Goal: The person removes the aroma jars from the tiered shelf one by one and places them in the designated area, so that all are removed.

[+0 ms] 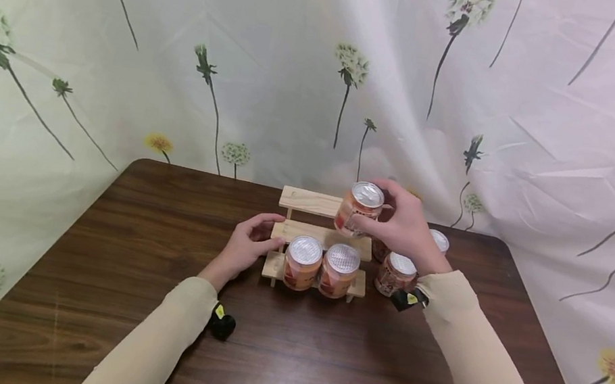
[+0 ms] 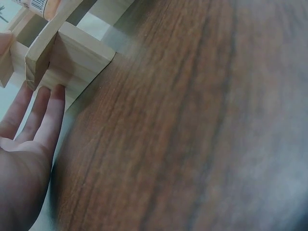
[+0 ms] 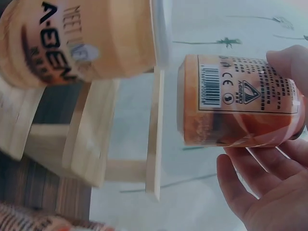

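A three-tier wooden rack (image 1: 306,200) stands toward the back of the table. My left hand (image 1: 242,246) holds its left end, the thumb in front and the fingers against the pale wood (image 2: 79,60). My right hand (image 1: 403,226) grips an orange-labelled can (image 1: 358,209) with a silver lid, upright above the middle tier and overlapping the top one. The barcode side of this held can (image 3: 240,101) faces the right wrist camera. On the lowest tier, two similar cans (image 1: 302,263) (image 1: 339,272) stand side by side.
To the right of the rack stands another can (image 1: 395,275), with more cans (image 1: 438,241) behind it, partly hidden by my right hand. The dark wooden table (image 1: 277,365) meets a flower-printed curtain (image 1: 278,77) at its back edge.
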Demonstrator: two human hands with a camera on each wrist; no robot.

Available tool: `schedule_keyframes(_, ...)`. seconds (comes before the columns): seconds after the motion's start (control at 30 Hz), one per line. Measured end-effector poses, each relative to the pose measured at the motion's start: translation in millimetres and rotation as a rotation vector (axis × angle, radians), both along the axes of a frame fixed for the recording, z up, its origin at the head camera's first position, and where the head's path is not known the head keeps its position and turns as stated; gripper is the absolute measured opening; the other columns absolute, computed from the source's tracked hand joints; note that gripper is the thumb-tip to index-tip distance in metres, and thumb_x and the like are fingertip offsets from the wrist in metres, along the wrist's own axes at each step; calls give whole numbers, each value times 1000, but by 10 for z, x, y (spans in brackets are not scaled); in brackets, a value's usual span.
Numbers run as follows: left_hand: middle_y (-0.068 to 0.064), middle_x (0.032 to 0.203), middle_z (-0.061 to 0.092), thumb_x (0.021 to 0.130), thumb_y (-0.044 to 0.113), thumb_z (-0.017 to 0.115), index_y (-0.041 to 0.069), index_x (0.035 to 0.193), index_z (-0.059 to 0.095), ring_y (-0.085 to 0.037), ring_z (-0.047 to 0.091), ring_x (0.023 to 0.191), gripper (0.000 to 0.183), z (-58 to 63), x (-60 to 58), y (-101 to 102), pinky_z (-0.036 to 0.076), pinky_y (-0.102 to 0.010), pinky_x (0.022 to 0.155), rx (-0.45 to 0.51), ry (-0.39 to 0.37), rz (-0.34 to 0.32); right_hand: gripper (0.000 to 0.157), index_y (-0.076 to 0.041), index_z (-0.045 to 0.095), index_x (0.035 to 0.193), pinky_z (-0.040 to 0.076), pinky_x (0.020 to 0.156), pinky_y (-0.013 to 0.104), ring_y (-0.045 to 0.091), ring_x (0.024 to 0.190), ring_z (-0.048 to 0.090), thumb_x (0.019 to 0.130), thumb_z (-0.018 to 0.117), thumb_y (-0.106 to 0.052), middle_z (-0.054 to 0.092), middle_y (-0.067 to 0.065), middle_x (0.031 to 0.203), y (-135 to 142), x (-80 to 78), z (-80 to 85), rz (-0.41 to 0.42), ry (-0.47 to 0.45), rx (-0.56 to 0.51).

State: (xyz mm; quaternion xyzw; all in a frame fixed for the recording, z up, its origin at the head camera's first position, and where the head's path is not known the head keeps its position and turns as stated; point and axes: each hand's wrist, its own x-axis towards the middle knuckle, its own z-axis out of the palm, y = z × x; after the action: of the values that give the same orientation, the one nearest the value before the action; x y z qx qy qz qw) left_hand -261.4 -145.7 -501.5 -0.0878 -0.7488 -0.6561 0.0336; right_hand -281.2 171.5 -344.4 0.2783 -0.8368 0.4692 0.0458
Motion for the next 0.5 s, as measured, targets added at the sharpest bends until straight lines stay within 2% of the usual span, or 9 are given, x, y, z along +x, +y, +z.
schedule_keyframes(0.13,-17,132,65,97,12,78,14,139,66,-31,62,119,44,-9,2,-12,50,-30,95,-4,10,6,63,-8,62,138,56,85,29,24,101,69,83,90,-18,69,9,121,122,49,1,-27,-2,-51)
schedule_keyframes(0.3,-16,129,66,96,14,79,16,137,67,-30,63,117,42,-3,17,-10,50,-33,97,-8,30,8,63,-8,62,140,55,91,28,22,106,67,84,89,-15,68,9,125,297,106,-11,-70,13,-56)
schedule_keyframes(0.5,-17,129,67,96,13,79,15,136,68,-31,63,117,42,5,27,-1,51,-32,95,-2,41,4,59,-10,63,137,55,86,25,19,101,69,84,89,-14,68,6,121,549,197,-38,-135,23,-58)
